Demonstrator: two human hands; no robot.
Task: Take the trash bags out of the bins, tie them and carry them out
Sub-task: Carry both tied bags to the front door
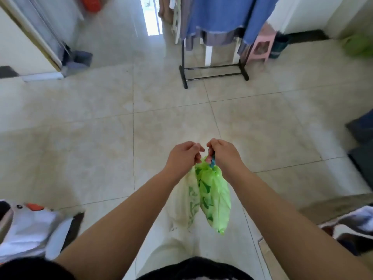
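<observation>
Head view. Left hand (184, 154) and right hand (224, 153), both fisted, knuckles nearly touching, pinching the gathered neck of a thin translucent green plastic trash bag (215, 199). Blue drawstring strip (213, 163) showing under right-hand fingers. Bag hanging straight down from the grip, long axis vertical, above pale floor tiles (101, 138), clear of them. Paler second layer or second bag on left side: cannot tell which. Knot state hidden behind fingers. Black clothes rack (214, 67) well ahead. Frame edges blurred.
</observation>
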